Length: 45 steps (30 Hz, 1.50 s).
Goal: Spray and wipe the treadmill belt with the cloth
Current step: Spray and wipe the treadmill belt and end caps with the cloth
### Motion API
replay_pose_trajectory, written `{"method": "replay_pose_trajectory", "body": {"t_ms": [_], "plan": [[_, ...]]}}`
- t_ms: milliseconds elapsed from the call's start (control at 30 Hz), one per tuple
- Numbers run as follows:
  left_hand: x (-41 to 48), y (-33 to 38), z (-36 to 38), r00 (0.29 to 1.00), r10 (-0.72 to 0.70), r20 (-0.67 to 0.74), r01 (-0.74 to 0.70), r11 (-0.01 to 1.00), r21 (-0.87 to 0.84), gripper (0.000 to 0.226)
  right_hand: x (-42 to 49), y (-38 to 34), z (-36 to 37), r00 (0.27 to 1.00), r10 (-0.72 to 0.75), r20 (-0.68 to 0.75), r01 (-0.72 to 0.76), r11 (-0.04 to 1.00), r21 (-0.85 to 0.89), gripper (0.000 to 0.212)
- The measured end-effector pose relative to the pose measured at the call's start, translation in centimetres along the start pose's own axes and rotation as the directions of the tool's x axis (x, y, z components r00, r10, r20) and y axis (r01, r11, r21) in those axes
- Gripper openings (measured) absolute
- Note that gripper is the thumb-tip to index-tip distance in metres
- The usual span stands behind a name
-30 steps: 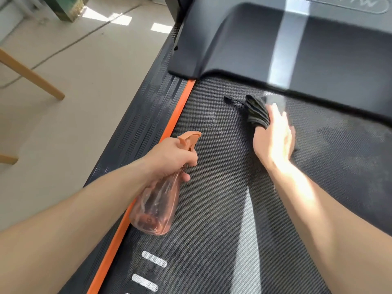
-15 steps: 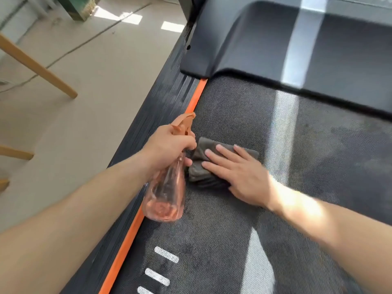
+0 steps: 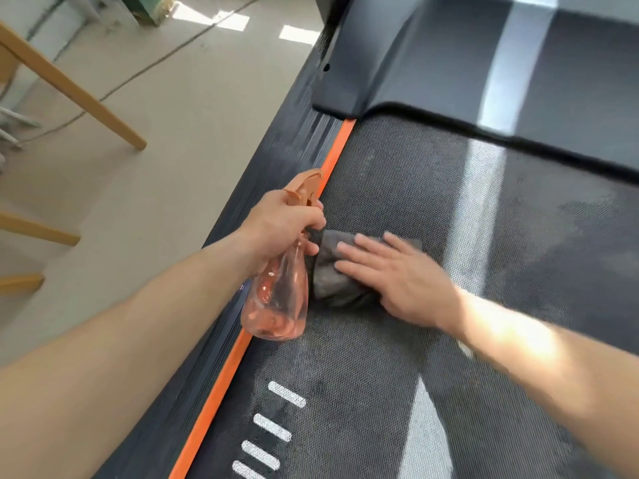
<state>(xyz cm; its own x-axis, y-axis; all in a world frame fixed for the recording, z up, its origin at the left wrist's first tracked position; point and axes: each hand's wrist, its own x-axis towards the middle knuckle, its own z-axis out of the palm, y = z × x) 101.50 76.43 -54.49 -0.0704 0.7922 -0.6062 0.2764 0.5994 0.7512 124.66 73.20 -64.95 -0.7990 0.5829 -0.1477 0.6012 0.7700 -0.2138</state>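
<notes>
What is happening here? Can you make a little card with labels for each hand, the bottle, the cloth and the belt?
Left hand: grips the neck of the see-through orange plastic spray bottle
Right hand: flat, fingers straight, pressing on the crumpled grey fabric cloth
Spray bottle: tilted, nozzle up, body hanging over the orange edge strip
Cloth: lies on the black textured treadmill belt, near its left edge, beside the bottle
Belt: darker damp-looking patches, white dashes near the camera

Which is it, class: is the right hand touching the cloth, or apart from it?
Touching. The head view shows the right hand lying flat on the cloth, its straight fingers pressing it onto the belt.
</notes>
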Motion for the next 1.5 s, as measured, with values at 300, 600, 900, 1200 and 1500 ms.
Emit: {"method": "replay_pose_trajectory", "body": {"t_ms": [300,600,900,1200,1500], "plan": [[0.0,-1.2,-1.1,1.000,-0.023,-0.003,0.023,1.000,0.008,0.042,5.9,5.3,-2.5,0.789,0.601,-0.130,-0.599,0.799,0.059,0.073],[-0.8,-0.5,-1.2,0.999,-0.044,0.008,0.044,0.999,0.025,0.025,-3.1,-8.2,2.4,0.991,-0.126,0.051,0.126,0.992,-0.002,0.070],[-0.8,-1.4,-1.1,0.996,-0.048,0.071,0.047,0.999,0.022,0.016,3.8,-0.3,-0.7,0.818,0.555,-0.152,-0.548,0.832,0.089,0.073],[0.0,-1.7,-0.7,0.998,-0.055,0.040,0.055,0.998,0.015,0.015,-1.4,-8.7,3.1,0.993,-0.113,-0.026,0.114,0.993,0.023,0.074],[-2.0,-3.0,-0.9,0.989,-0.086,0.117,0.079,0.995,0.068,0.021,2.4,-2.2,0.6,0.891,0.433,-0.133,-0.424,0.901,0.093,0.071]]}}
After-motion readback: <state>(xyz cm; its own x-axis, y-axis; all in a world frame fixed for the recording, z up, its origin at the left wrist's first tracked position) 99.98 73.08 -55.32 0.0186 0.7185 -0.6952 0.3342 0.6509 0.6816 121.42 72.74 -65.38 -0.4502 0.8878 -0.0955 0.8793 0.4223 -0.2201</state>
